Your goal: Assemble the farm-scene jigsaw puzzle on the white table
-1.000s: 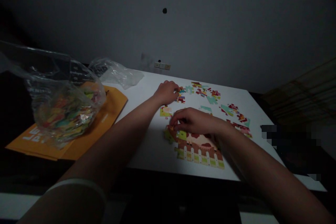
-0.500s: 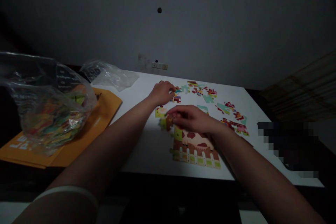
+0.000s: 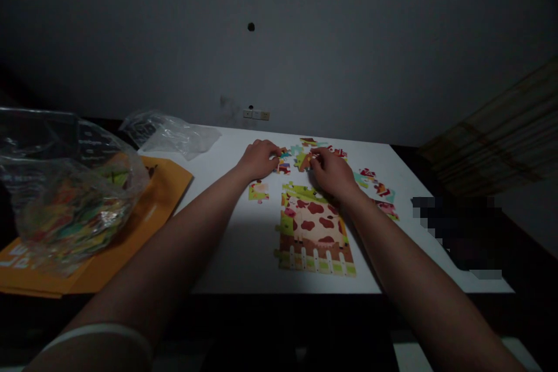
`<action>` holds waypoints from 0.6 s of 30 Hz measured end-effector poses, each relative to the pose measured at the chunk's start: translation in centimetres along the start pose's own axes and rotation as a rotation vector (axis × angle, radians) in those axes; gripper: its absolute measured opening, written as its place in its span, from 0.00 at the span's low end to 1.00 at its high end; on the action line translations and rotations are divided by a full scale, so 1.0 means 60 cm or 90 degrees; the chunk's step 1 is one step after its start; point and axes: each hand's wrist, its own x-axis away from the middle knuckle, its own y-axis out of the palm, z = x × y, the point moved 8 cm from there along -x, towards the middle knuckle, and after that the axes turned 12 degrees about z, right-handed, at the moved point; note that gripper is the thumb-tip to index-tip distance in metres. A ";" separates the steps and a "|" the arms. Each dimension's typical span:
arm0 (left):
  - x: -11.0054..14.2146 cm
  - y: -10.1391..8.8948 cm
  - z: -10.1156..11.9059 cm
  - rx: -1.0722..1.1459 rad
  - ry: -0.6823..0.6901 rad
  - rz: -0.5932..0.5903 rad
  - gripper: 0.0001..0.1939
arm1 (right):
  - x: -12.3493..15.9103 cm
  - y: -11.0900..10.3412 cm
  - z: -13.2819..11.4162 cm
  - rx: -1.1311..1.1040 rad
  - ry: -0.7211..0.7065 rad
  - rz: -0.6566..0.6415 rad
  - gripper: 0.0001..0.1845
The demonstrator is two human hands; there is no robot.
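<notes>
My right hand (image 3: pixel 335 173) pinches a green and brown puzzle piece (image 3: pixel 301 161) above the far part of the white table. My left hand (image 3: pixel 258 160) rests to its left, fingers curled with the tips on a small colourful puzzle piece (image 3: pixel 285 153); its exact grip is partly hidden. Another piece (image 3: pixel 283 168) lies just below those fingertips. Nearer to me is a joined section of puzzle (image 3: pixel 317 232) with a brown-spotted cow and a white fence. Left of it, a separate yellow-green piece (image 3: pixel 258 191) lies flat.
Several loose pieces (image 3: pixel 383 190) lie beyond and right of my right hand. At the left, a clear plastic bag of puzzle pieces (image 3: pixel 78 209) sits on an orange envelope-like packet (image 3: pixel 170 186). Crumpled clear plastic (image 3: pixel 174 136) lies behind. A wall (image 3: pixel 349 70) rises behind the table (image 3: pixel 235 244).
My right hand has moved away from me, carrying the green and brown piece from beside the cow section to the far pieces. My left hand stays by the same pieces. The view has shifted slightly.
</notes>
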 end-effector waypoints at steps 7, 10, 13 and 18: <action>0.000 -0.001 0.000 -0.001 0.005 -0.006 0.16 | -0.004 -0.013 0.008 0.048 0.018 0.017 0.24; 0.001 -0.002 -0.001 0.001 0.006 -0.002 0.15 | 0.000 -0.008 0.003 0.062 0.014 -0.007 0.24; 0.000 -0.004 -0.001 -0.002 0.011 0.003 0.15 | 0.005 0.000 -0.002 0.077 0.011 -0.040 0.24; -0.002 -0.006 0.000 -0.009 0.010 -0.003 0.17 | 0.006 0.007 -0.002 0.106 0.004 -0.074 0.23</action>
